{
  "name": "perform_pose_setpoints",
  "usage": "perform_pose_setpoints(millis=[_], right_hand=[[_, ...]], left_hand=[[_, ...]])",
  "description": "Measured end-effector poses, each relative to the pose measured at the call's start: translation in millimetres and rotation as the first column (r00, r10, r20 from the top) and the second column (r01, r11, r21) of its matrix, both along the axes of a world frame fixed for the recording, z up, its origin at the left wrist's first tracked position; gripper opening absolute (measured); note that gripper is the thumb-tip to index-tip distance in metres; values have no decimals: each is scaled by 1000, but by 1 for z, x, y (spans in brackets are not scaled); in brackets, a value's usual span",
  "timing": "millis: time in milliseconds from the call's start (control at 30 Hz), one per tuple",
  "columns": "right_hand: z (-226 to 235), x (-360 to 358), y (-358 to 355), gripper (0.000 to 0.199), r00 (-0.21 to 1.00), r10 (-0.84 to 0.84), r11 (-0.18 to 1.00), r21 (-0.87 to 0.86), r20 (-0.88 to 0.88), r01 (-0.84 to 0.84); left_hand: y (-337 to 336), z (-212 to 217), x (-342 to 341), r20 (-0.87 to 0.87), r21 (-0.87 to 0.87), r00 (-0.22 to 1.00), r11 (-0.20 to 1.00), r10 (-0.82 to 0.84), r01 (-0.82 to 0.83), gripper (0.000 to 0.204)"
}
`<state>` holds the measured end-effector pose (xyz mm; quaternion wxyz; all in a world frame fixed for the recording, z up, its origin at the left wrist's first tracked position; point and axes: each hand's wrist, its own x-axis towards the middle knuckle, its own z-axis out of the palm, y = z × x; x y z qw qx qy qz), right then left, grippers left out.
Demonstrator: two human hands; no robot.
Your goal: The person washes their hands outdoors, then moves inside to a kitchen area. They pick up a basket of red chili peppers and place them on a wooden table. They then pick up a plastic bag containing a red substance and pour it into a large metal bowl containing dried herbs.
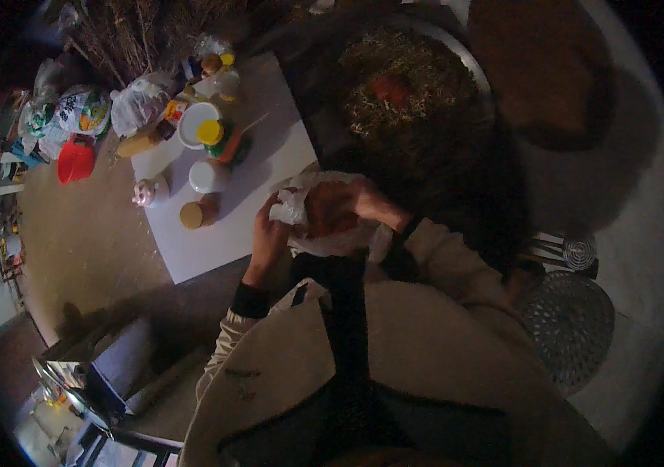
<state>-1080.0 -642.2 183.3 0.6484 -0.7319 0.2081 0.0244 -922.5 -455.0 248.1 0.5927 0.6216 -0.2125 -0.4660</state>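
Observation:
A clear plastic bag (293, 208) with reddish-brown contents (330, 208), possibly a ground spice, is held open in front of my chest. Its crumpled white edge is pinched in my left hand (271, 237). On the opposite side, my right hand (377, 204) is closed at the bag's rim; its fingertips are partly lost in shadow. Beyond my right hand is a wide round pan (476, 66) of shredded greens (425, 70), with a red-orange heap (390, 92) on top.
Left of the bag, a white board (215, 253) carries a white bowl (193, 126), a yellow-lidded jar (209, 132), a white tub (207, 177) and a tan-lidded jar (191, 215). Plastic bags (141, 105) and a red container (76, 160) lie farther left. A perforated basket (569, 331) and skimmer (579, 253) sit right.

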Motion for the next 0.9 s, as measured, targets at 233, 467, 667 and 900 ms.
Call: perform_pose_setpoints(millis=[233,467,667,900], right_hand=[[51,-7,1,45,975,-23,999,-51,-221,12],[-15,-8,8,41,975,-220,947,237,-18,218],[-9,-13,8,39,984,-100,992,-56,150,109],[48,-12,-11,32,973,-23,959,269,-229,86]], left_hand=[[6,-15,3,-90,14,996,1000,17,-16,48],[1,-23,4,-123,10,992,1000,22,-21,55],[4,-26,5,-54,20,998,1000,-9,10,57],[4,-24,7,-184,52,980,996,76,-67,58]])
